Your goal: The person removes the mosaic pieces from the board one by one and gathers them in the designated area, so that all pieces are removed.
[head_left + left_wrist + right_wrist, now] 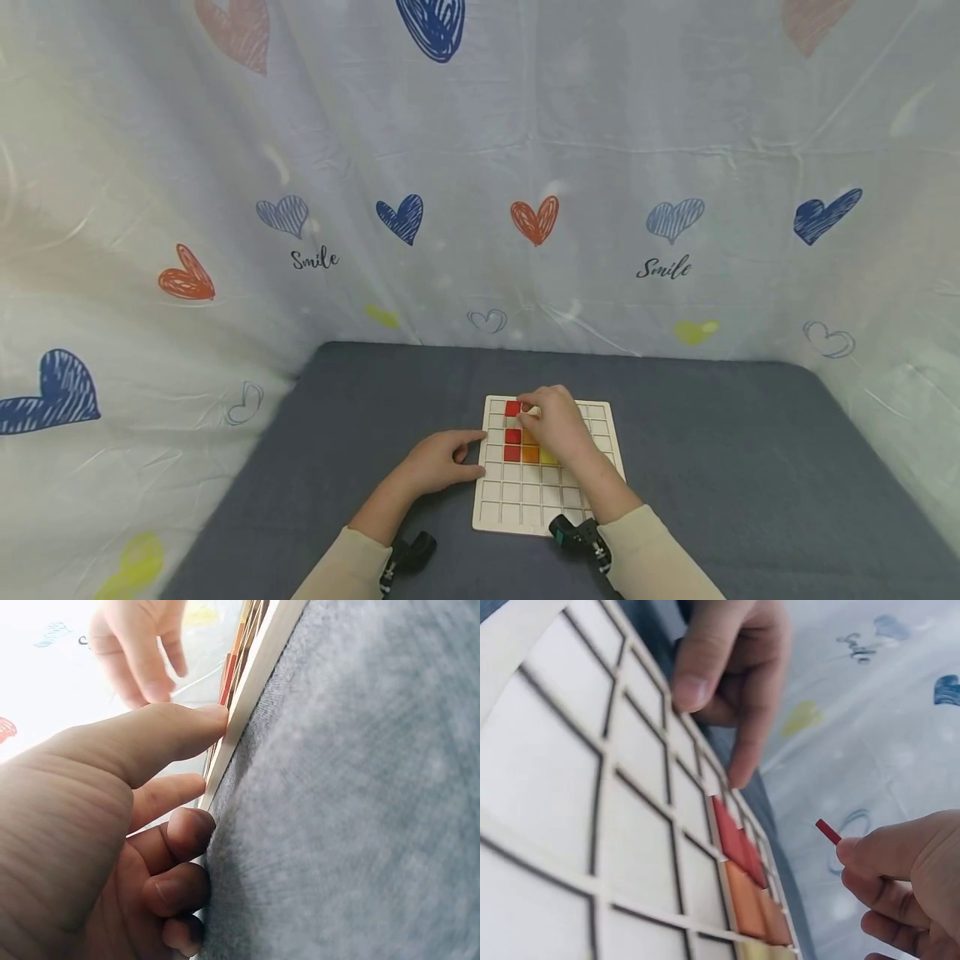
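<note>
Above the far part of a pale wooden grid board [497, 514], my right hand [558, 425] pinches a thin red tile [827, 831] between thumb and fingertip. In the right wrist view that tile is seen edge-on, off the board. My left hand [435, 462] touches the board's left edge with thumb and index finger. Its other fingers are bent near the cloth in the left wrist view. Two red tiles [512, 453] lie in one column of squares, with orange tiles [530, 455] beside them. Yellow [547, 457] shows further right, partly hidden by my right hand.
A dark grey cloth [712, 450] covers the table under the board. Behind and to the sides hangs a white curtain [465, 275] printed with hearts and words. A black wrist camera [573, 533] sits by the board's near edge.
</note>
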A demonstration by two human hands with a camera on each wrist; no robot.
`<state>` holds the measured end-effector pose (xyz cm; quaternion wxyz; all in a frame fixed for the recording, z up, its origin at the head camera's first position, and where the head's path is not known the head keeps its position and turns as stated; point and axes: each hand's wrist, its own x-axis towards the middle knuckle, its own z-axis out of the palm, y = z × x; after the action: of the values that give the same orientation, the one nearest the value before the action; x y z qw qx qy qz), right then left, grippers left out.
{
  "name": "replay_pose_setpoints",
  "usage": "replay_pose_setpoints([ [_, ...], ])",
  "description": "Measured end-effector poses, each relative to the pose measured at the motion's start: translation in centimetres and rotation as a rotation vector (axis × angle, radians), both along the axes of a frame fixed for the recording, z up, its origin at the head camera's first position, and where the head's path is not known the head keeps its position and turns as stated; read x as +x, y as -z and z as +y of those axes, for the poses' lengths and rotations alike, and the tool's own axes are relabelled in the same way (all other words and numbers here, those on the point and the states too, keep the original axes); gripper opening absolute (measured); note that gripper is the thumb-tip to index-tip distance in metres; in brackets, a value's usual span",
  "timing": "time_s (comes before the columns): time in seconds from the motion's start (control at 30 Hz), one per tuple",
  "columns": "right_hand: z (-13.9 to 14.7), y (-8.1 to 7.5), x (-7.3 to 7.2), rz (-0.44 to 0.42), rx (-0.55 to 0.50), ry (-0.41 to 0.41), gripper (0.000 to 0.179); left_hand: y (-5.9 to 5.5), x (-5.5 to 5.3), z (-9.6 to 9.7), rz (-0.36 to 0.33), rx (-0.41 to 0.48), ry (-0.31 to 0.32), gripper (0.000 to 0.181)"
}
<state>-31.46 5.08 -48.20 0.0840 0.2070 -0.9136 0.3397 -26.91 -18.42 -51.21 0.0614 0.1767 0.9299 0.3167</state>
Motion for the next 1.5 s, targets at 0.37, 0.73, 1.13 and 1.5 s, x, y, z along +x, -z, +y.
replay_pose_setpoints([
  [0.37, 2.1, -3.1, 0.6, -0.045, -0.125, 0.038, 0.029, 0.2, 0.0, 0.1, 0.004, -0.001, 0.000, 0.058],
  [0.73, 5.5, -5.0, 1.0, -0.124, -0.214, 0.081, 0.036, 0.3, 0.1, -0.1, 0.008, 0.005, -0.012, 0.058],
  [1.13, 10.1, -6.2, 0.5, -0.186, -0.224, 0.112, 0.039, 0.5, -0.1, -0.2, 0.008, 0.004, -0.022, 0.059],
  [1.5, 14.2, -6.5, 0.6, -0.276, -0.232, 0.151, 0.043, 0.6, 0.0, -0.2, 0.017, 0.007, -0.009, 0.059],
])
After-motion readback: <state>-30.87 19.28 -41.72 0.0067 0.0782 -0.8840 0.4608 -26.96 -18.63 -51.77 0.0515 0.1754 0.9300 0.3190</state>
